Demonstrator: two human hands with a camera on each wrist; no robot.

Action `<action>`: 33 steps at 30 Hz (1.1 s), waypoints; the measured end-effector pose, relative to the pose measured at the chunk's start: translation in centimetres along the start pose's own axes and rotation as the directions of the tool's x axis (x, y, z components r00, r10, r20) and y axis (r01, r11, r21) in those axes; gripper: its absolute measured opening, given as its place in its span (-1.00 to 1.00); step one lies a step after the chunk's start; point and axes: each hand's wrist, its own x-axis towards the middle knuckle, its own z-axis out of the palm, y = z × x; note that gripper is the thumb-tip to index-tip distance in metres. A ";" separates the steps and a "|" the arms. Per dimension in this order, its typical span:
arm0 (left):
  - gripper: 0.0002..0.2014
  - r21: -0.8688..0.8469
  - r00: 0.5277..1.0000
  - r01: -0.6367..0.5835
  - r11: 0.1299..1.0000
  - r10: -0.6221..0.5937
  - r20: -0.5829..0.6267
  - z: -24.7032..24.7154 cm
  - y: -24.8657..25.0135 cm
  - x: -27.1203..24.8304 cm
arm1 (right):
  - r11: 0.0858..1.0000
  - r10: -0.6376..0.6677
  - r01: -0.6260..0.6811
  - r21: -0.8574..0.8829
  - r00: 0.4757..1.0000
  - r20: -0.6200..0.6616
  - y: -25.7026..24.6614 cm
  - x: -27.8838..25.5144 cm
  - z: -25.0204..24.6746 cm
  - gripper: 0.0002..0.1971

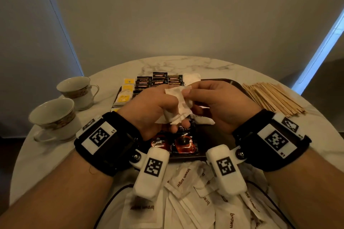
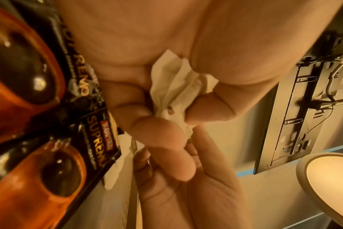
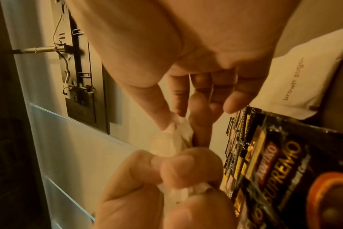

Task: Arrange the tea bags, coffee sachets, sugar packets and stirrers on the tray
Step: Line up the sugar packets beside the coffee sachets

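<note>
2 hands meet above the dark tray (image 1: pixel 233 82). Left hand (image 1: pixel 149 109) grips a crumpled bunch of white sugar packets (image 1: pixel 178 106), fingers curled round it. Right hand (image 1: pixel 221 104) pinches the bunch's upper edge between thumb and forefinger; other fingers loosely extended. Coffee sachets (image 1: pixel 160 80) and tea bags (image 1: pixel 126 91) lie on the tray's far-left part. Stirrers (image 1: pixel 275 98) lie on the marble table (image 1: pixel 186 65), right of the tray. 2 cups (image 1: pixel 55 115) stand left.

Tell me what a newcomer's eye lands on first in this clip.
Both hands meet over the dark tray: the left hand grips a bunch of white sugar packets while the right hand pinches their top. Stirrers lie on the table at the right, two teacups at the left.
</note>
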 end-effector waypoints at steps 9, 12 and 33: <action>-0.70 -0.034 0.964 -0.032 0.999 0.022 -0.267 -0.2 -0.1 0.6 | 0.990 -0.048 0.067 0.121 0.987 -0.152 -0.1 0.6 -0.2 -0.90; -0.83 -0.002 0.952 -0.068 0.998 0.064 -0.299 -0.2 -0.1 0.6 | 0.994 -0.091 0.100 0.052 0.984 -0.155 0.2 0.6 -0.3 -0.92; -0.88 0.188 0.930 -0.118 0.975 0.175 -0.324 -0.9 -0.8 1.2 | 0.902 0.119 -0.192 -0.387 0.972 -0.205 0.2 1.3 -2.7 -0.87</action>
